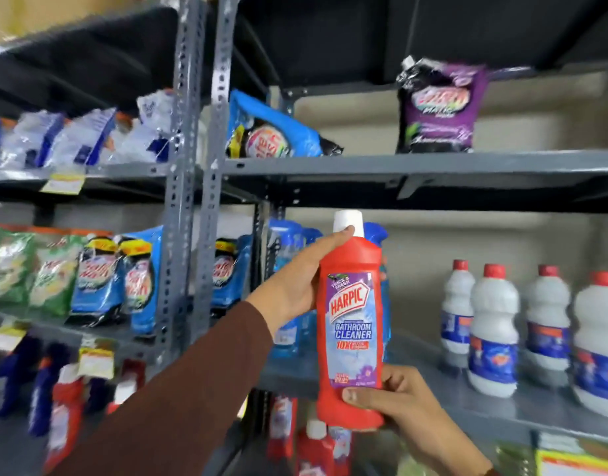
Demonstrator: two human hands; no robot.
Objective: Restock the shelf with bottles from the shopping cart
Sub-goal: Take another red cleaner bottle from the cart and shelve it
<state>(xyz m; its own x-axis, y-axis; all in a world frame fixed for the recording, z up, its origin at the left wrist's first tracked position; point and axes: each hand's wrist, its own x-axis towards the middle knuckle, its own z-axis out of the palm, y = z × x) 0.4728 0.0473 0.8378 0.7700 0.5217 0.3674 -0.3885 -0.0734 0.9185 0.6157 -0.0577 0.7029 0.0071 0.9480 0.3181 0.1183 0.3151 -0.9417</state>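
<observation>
A red Harpic bathroom cleaner bottle [350,324] with a white cap is held upright in front of the grey metal shelf [467,403]. My left hand [302,280] grips its neck and shoulder from the left, thumb near the cap. My right hand [395,400] holds its base from the right. Behind the bottle on the same shelf stand blue bottles [289,269]. The shopping cart is out of view.
Several white bottles with red caps [495,331] stand at the right of the shelf. A purple pouch [440,108] and a blue pouch [271,128] sit on the shelf above. Detergent packs [100,276] fill the left rack. More red bottles [316,444] stand below.
</observation>
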